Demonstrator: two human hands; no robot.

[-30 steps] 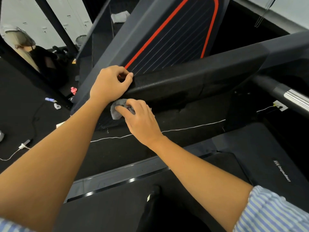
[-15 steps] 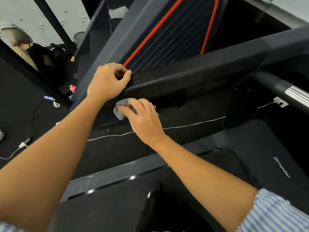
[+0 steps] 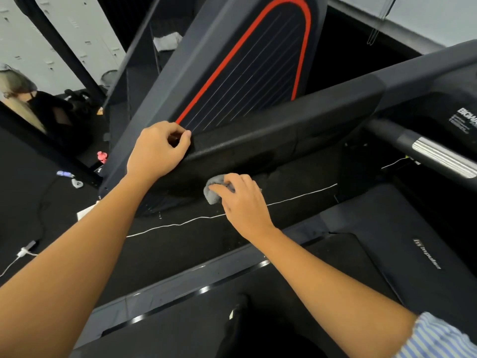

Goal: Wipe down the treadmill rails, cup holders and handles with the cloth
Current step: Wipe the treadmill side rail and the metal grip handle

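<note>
Right hand (image 3: 245, 205): fingers curled over small grey microfibre cloth (image 3: 213, 193), pressing it against the lower face of the black textured treadmill rail (image 3: 284, 140). Left hand (image 3: 157, 151): fingers clenched on the rail's upper edge, up-left of the cloth, probably bracing against wipe pressure.

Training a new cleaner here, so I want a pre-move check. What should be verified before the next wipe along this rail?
1. Right hand grips cloth: ok.
2. Cloth meets lower edge of rail: ok.
3. Left hand holds rail end: ok.
4. White cable clear of cloth: cannot tell.
5. Chrome handle already wiped: cannot tell.
</note>
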